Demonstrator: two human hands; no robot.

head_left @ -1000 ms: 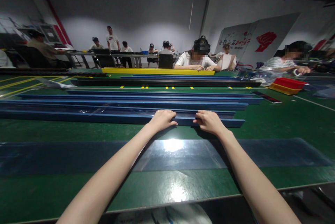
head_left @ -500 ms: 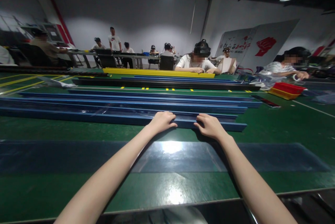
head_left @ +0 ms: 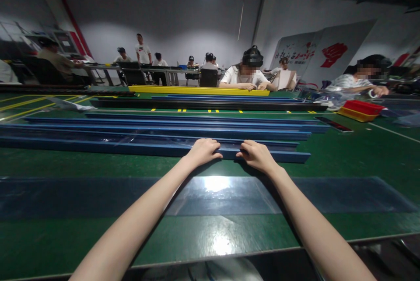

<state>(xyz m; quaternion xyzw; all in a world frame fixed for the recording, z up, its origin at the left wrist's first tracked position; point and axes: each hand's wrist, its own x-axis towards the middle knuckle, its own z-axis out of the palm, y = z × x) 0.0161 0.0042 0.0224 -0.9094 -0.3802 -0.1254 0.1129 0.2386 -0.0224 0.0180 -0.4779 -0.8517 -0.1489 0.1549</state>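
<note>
Okay, front blue channel (head_left: 154, 148): lying lengthwise on the green table (head_left: 348, 154), near wall toward the wearer, some shiny clear film (head_left: 113, 140) inside it.
Left hand (head_left: 204, 149): fingers curled over the near wall, thumb on the outside, so it's mostly closed around that wall.
Right hand (head_left: 257, 156): same hold just to the right, with a short gap between the two. Can't tell how hard either one squeezes.
Working that edge: I'd use even pressure from both hands and keep the wall upright; a long thin piece like this probably twists if one side pulls harder.
Clear sheet (head_left: 223, 200): flat on the near side, right under both forearms, so low elbows could drag it.
Blue channels behind (head_left: 213, 131): near the front one, so little room to push away.
Farther out: black channel (head_left: 210, 104), yellow channel (head_left: 200, 90), phone-like thing (head_left: 335, 124), red tray (head_left: 361, 107), plus a co-worker (head_left: 234, 77) opposite.
</note>
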